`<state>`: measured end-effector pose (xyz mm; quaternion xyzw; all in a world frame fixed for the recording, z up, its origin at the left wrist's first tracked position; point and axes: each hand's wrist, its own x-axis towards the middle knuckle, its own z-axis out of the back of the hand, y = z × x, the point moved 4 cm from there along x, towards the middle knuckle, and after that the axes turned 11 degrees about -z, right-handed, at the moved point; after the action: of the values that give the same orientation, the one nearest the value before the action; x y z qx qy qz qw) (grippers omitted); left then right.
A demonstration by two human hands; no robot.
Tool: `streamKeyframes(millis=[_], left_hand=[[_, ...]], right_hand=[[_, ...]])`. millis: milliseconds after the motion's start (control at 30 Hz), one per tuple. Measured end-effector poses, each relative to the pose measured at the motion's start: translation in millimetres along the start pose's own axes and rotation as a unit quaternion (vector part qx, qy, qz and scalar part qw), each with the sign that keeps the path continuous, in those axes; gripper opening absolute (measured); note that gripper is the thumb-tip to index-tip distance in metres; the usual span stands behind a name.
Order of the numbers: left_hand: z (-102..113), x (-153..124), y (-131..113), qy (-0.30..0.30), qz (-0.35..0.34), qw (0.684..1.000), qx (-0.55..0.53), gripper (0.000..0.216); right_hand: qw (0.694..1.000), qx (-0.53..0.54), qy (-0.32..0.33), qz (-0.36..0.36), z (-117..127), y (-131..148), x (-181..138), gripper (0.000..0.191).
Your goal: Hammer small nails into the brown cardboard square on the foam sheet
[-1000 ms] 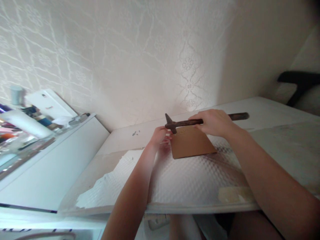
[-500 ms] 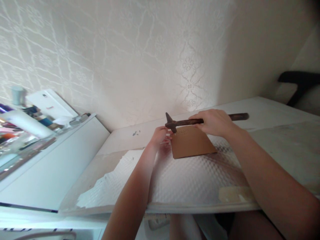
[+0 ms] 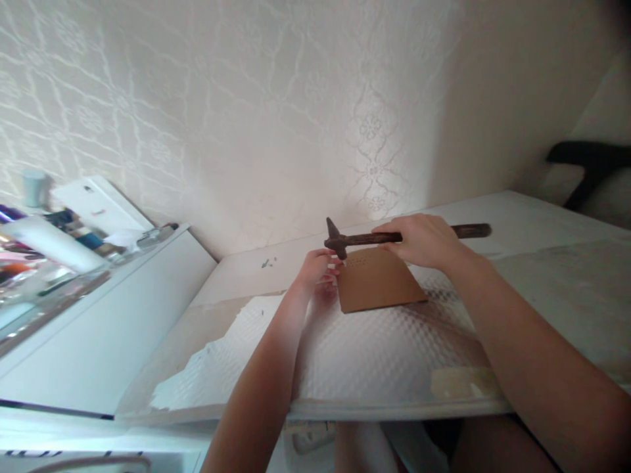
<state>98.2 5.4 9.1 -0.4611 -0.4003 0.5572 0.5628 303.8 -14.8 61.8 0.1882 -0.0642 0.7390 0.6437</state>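
Note:
My right hand [image 3: 424,240] is closed round the handle of a dark hammer [image 3: 345,240], which lies level with its head pointing left, just above the far left corner of a brown board [image 3: 377,284]. The board lies flat on the white table [image 3: 355,368] and has rows of small dots near its far edge. My left hand [image 3: 315,268] rests at the board's left edge, fingers pinched together right under the hammer head. What they pinch is too small to make out.
A patterned white wall [image 3: 276,112] rises right behind the table. A white cabinet [image 3: 123,309] with bottles and clutter on top stands to the left. Small dark bits [image 3: 267,263] lie at the table's far edge. A black chair part [image 3: 586,164] shows at right.
The hammer head has risen very slightly above the board. Both hands otherwise stay where they were.

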Motion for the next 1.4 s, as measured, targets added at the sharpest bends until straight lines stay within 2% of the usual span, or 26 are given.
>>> streamKeyframes(millis=[233, 433, 633, 867, 1067, 1267, 1400], left_hand=[[-2.8, 2.4, 1.9, 0.031, -0.012, 0.999, -0.002, 0.009], [-3.3, 1.3, 1.7, 0.036, -0.013, 0.999, 0.003, 0.014], [-2.4, 2.0, 2.4, 0.036, -0.014, 0.999, -0.004, 0.012], [-2.8, 1.2, 1.8, 0.040, -0.013, 0.999, -0.008, 0.013], [-1.7, 2.8, 4.1, 0.039, -0.013, 0.999, -0.018, 0.013], [-2.2, 3.3, 4.9, 0.045, -0.013, 0.999, -0.012, 0.015], [-2.0, 3.1, 4.1, 0.040, -0.015, 0.999, -0.013, 0.012]], right_hand=[[1.000, -0.013, 0.025, -0.003, -1.8, -0.3, 0.7, 0.037], [1.000, 0.003, 0.004, -0.012, 0.5, -2.2, 0.7, 0.038], [1.000, 0.000, 0.026, -0.009, -2.2, -2.8, 0.6, 0.036], [1.000, 0.001, 0.001, -0.016, 1.2, -3.3, 0.4, 0.038], [1.000, -0.015, 0.027, -0.008, -2.1, -3.7, 1.3, 0.038], [1.000, 0.003, 0.009, -0.017, -0.1, -3.6, 1.4, 0.038], [1.000, -0.004, 0.026, -0.011, -1.5, -3.1, 0.8, 0.038]])
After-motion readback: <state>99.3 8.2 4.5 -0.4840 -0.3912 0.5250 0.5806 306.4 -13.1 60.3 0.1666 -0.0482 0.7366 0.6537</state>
